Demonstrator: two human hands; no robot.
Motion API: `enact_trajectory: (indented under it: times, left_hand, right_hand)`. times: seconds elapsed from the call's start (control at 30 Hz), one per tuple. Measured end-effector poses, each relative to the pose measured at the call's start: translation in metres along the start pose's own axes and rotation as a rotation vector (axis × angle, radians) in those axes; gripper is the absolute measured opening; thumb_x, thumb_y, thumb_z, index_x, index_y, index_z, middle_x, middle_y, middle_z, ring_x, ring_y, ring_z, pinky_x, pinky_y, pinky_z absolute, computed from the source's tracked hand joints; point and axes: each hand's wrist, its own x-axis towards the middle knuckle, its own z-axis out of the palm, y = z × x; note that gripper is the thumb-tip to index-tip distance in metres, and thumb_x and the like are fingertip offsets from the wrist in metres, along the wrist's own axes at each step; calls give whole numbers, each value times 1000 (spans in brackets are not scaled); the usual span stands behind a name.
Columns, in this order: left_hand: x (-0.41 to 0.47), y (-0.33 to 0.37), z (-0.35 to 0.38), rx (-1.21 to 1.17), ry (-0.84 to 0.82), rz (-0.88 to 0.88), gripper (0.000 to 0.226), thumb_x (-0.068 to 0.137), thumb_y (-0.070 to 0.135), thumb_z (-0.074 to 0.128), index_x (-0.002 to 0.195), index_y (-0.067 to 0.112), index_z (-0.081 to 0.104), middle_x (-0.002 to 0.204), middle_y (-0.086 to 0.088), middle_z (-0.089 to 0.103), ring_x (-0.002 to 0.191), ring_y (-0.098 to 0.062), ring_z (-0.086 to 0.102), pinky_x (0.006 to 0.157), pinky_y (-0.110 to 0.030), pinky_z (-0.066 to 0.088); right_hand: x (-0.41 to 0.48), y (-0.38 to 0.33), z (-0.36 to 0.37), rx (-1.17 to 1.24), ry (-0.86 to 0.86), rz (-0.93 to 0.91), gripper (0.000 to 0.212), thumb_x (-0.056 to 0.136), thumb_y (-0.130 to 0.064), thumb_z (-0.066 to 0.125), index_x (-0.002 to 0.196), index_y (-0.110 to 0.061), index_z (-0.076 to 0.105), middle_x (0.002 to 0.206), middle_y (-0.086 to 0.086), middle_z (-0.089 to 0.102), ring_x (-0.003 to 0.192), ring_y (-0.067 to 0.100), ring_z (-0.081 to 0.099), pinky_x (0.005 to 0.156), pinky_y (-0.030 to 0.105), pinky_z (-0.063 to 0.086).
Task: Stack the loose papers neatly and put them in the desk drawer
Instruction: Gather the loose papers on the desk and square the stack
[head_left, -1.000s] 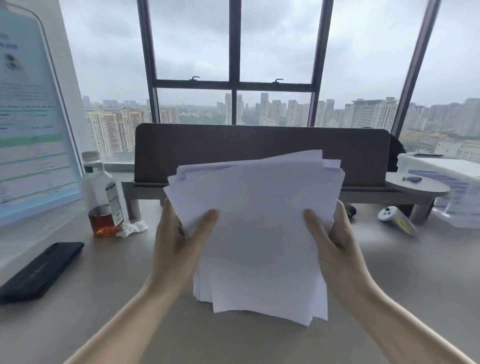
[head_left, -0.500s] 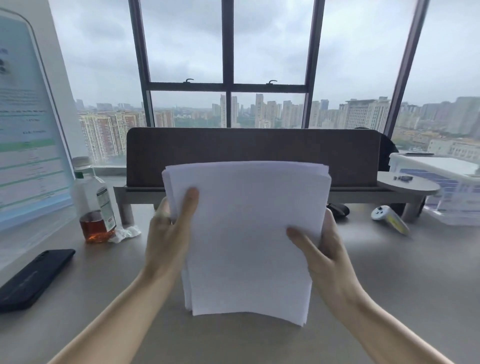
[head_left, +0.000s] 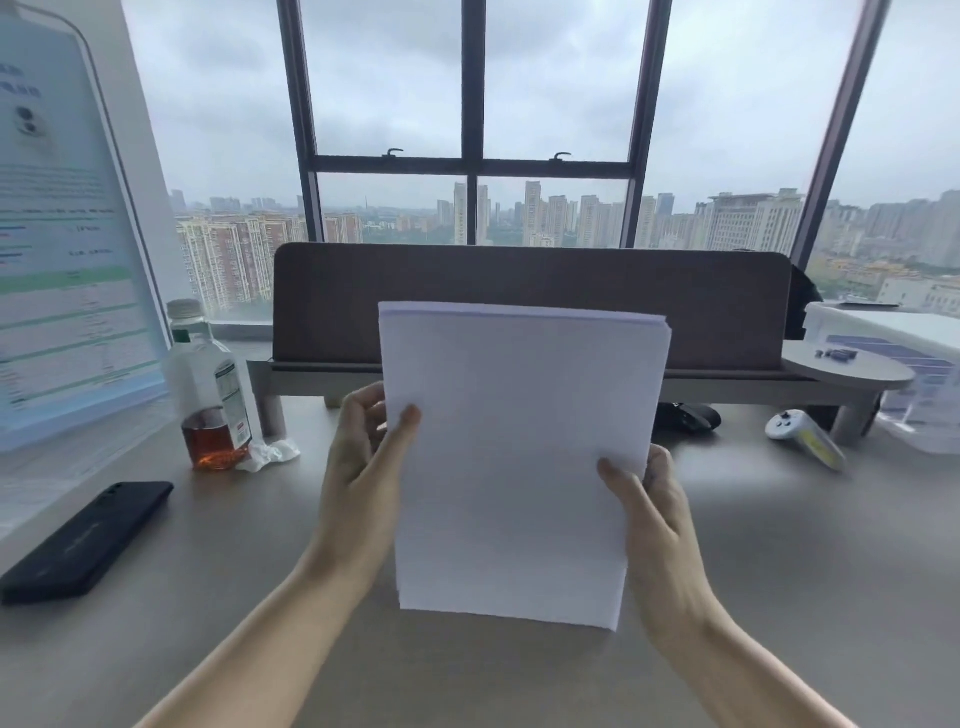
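Observation:
A stack of white papers (head_left: 514, 457) stands upright on its lower edge over the grey desk (head_left: 779, 545), its edges lined up square. My left hand (head_left: 363, 467) grips the stack's left side with the thumb across the front sheet. My right hand (head_left: 649, 504) grips the right side lower down, thumb also on the front. No desk drawer is in view.
A black phone (head_left: 88, 540) lies at the left. A bottle of amber liquid (head_left: 213, 389) and a crumpled wrapper (head_left: 270, 452) stand behind it. A brown divider panel (head_left: 530, 306) and shelf run across the back. A white controller (head_left: 805, 441) and a clear box (head_left: 904, 364) sit right.
The fanned, uneven sheets have been squared into one tidy stack. My hands have shifted along its sides, the left higher and the right lower.

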Motion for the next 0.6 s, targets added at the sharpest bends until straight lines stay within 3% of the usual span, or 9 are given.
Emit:
enact_trajectory:
  times: [0.07,0.13,0.23,0.3,0.37,0.43,0.53,0.6]
  left_hand:
    - [8,8,-2,94,-51,40,41,100,22,61,138,21,47,128,-1,68,118,-22,66,91,-31,58]
    - [19,24,-2,349,-22,169,66,96,37,63,153,28,30,144,4,55,128,-13,58,102,-40,53]
    - [36,65,8,809,86,545,94,94,48,63,163,18,5,169,-4,15,156,-19,17,124,-50,23]
    - [42,91,25,1051,-31,737,96,91,49,62,163,18,7,172,-4,9,159,-21,6,127,-50,12]
    - [42,104,45,1224,-332,783,85,92,46,62,162,24,20,168,1,29,156,-20,23,126,-48,17]
    - [39,104,56,1348,-491,776,67,93,41,61,155,26,37,149,3,57,139,-24,51,120,-44,32]
    - [33,104,58,1347,-413,860,59,95,34,61,151,30,45,144,7,61,131,-20,58,114,-37,39]
    - [30,107,59,1323,-428,852,59,94,33,61,151,35,44,145,11,60,130,-19,59,107,-36,42]
  right_hand:
    - [1,-2,1,-34,-31,-11,27,88,-27,63,114,-27,67,116,0,79,113,25,73,101,50,55]
    - [2,-4,1,-65,-34,-5,28,90,-21,64,117,-27,69,113,-1,80,110,20,75,97,42,56]
    - [4,-5,-3,-76,-69,53,22,98,-6,60,111,-17,74,104,4,82,103,28,77,85,37,57]
    - [4,-4,-6,-85,-69,84,21,98,0,59,105,-12,75,102,14,81,97,34,76,80,36,58]
    - [3,-5,-7,-77,-76,83,16,92,-2,65,102,-10,75,102,18,80,94,38,76,76,36,58]
    - [3,-7,-7,-70,-91,69,20,87,-7,66,105,-12,74,99,14,81,89,32,78,72,32,61]
    - [2,-10,-8,-65,-121,53,27,93,4,63,113,-13,72,100,7,83,89,23,80,70,30,61]
    - [3,-9,-8,-74,-122,38,26,88,-2,65,110,-15,73,99,6,83,89,23,79,70,30,61]
